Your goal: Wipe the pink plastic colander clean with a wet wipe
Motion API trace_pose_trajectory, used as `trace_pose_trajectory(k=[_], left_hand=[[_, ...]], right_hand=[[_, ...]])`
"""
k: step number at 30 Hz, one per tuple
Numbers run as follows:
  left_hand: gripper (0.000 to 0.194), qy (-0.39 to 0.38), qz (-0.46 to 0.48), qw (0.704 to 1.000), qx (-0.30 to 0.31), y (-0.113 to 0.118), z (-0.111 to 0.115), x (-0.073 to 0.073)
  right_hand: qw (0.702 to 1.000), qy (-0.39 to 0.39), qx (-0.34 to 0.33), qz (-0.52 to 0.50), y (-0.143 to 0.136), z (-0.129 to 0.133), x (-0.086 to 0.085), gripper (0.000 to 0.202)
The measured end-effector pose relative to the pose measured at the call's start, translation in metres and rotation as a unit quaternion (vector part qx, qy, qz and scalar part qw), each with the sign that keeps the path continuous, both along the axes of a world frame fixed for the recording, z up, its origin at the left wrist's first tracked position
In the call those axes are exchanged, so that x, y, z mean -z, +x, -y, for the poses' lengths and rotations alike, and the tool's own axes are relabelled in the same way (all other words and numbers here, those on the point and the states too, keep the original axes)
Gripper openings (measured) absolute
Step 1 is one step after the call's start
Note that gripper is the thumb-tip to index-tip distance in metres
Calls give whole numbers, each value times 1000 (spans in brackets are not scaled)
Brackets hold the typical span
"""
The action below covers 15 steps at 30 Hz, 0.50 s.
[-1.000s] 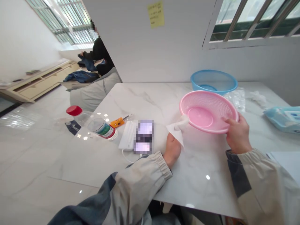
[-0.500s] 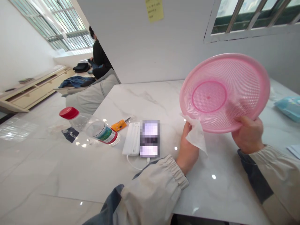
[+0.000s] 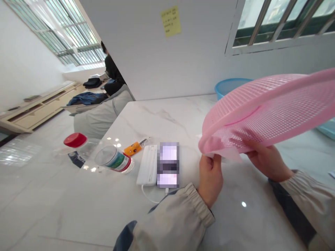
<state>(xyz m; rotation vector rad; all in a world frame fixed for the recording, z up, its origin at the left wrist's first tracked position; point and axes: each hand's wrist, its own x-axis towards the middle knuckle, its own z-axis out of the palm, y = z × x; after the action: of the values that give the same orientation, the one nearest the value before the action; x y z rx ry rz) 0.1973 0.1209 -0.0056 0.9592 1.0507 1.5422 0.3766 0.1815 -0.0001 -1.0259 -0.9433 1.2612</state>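
A pink mesh basket (image 3: pixel 274 108), shaped like a round colander, is tilted above the marble-look table. My right hand (image 3: pixel 269 160) grips its lower edge, with the fingers partly hidden by the mesh. At the near left part of the rim, my left hand (image 3: pixel 211 177) is closed on a white wipe (image 3: pixel 230 153) against the basket. The wipe hangs under the rim and is partly seen. To the left of my left hand lie a phone (image 3: pixel 168 164), its screen blurred, and a white power bank (image 3: pixel 148 164) with a white cable.
A clear plastic bottle with a red cap (image 3: pixel 75 139) stands left on the table (image 3: pixel 162 122), near a small orange packet (image 3: pixel 133 149). Behind the basket is a blue basin (image 3: pixel 230 85). A yellow note (image 3: pixel 171 21) is on the wall. Another person (image 3: pixel 112 69) sits far left.
The basket has been tipped to a more edge-on angle and shifted right, uncovering the blue basin. My left hand and the wipe have come against the rim.
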Motion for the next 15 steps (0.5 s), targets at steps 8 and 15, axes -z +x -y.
trace_pose_trajectory(k=[8,15], left_hand=[[21,-32,-130,991,10,-4,6,2],[41,-57,-167,984,11,-7,10,-3]], right_hand=[[987,25,114,-111,16,-10,-14,22],[987,-26,100,-121,-3,-3,-13,22]])
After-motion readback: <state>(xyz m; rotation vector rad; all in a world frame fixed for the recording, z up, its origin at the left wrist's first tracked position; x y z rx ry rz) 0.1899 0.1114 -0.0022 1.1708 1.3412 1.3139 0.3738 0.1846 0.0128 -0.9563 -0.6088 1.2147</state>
